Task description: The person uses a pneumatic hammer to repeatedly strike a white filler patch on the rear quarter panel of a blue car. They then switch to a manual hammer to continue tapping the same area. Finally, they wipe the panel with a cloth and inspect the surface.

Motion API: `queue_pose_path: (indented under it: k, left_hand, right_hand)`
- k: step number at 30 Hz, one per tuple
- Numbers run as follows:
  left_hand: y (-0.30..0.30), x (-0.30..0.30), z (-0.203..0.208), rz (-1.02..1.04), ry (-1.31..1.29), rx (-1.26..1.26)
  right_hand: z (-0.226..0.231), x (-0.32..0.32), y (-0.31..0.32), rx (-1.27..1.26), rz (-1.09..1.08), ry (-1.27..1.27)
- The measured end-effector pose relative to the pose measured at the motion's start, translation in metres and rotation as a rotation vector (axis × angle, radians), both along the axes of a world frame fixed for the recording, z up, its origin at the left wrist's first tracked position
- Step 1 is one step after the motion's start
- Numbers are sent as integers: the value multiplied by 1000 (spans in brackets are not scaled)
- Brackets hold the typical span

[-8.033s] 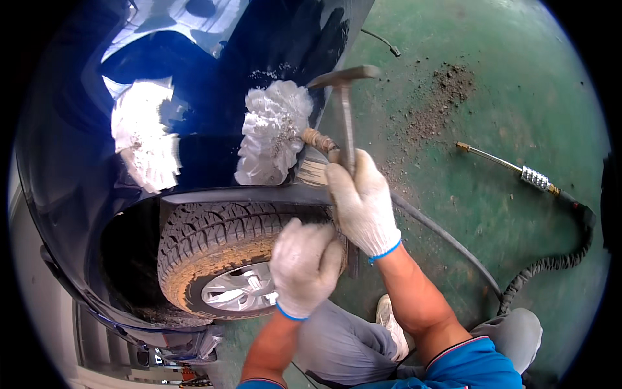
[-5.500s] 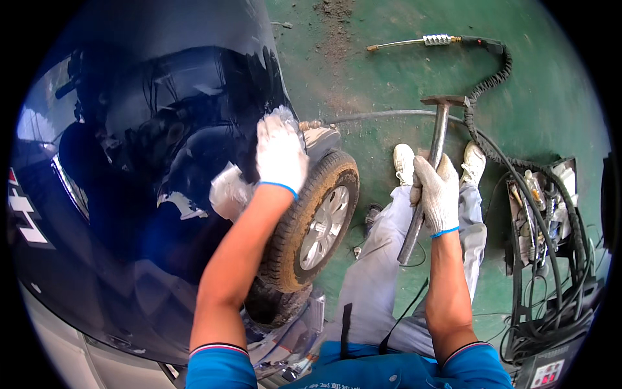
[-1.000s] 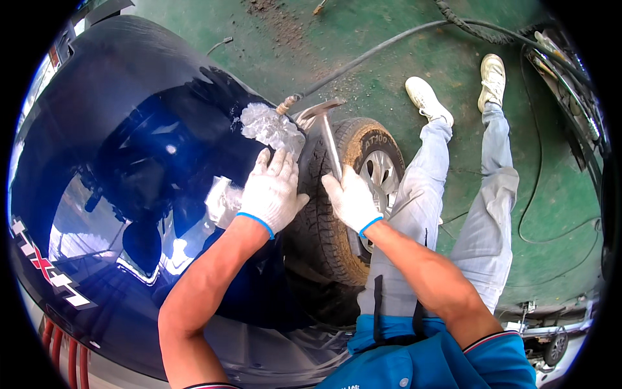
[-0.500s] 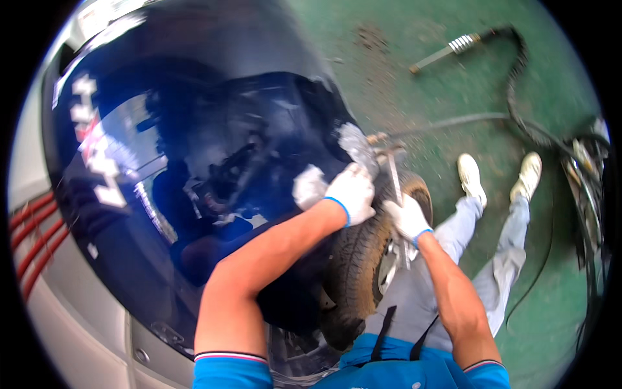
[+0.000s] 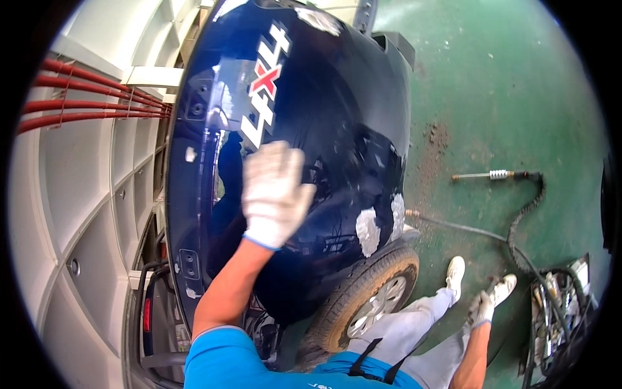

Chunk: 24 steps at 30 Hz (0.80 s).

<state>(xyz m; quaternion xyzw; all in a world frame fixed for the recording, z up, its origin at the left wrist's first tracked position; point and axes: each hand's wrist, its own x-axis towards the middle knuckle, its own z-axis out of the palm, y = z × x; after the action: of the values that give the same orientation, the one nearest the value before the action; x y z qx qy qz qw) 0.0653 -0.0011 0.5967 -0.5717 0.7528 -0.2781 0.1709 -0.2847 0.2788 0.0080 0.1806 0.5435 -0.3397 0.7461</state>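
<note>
My left hand (image 5: 275, 188), in a white knit glove, is spread flat over the dark blue vehicle side panel (image 5: 330, 84), its fingertips just below a white and red decal (image 5: 264, 81). Whether the palm touches the paint I cannot tell. My right hand (image 5: 481, 308), gloved too, hangs low near my right shoe, closed around what looks like a hammer (image 5: 501, 284); only its dark head end shows. Two rough grey-white patches (image 5: 368, 232) mark the panel just above the wheel arch.
A tyre with an alloy wheel (image 5: 382, 298) stands beside my legs. On the green floor lie a hose (image 5: 453, 227) and a metal-tipped tool (image 5: 495, 175). A tool tray (image 5: 557, 305) sits at the right. Red pipes (image 5: 97, 107) run along the pale wall at left.
My left hand has moved from the patches above the wheel up to the decal and opened. My right hand has drawn away rightward with the hammer. The view has shifted, showing more panel.
</note>
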Motion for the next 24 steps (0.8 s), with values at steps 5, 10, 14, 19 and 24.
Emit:
queue_pose_path:
  k: [5,10,14,19,24]
  left_hand:
    - [51,61,89,139,-238,-348]
    - [74,76,99,322,-263,-363]
    - [-13,41,70,224,-65,-464]
    - [31,72,74,238,-168,-440]
    - [32,33,51,-48,36,-295]
  right_hand:
    - [2,-99,65,150,-3,176]
    - [50,-158,84,368,322,298]
    - [-15,-260,111,256,411,525]
    - [118,-205,72,381,787,352]
    - [150,-222,36,-179,1187,448]
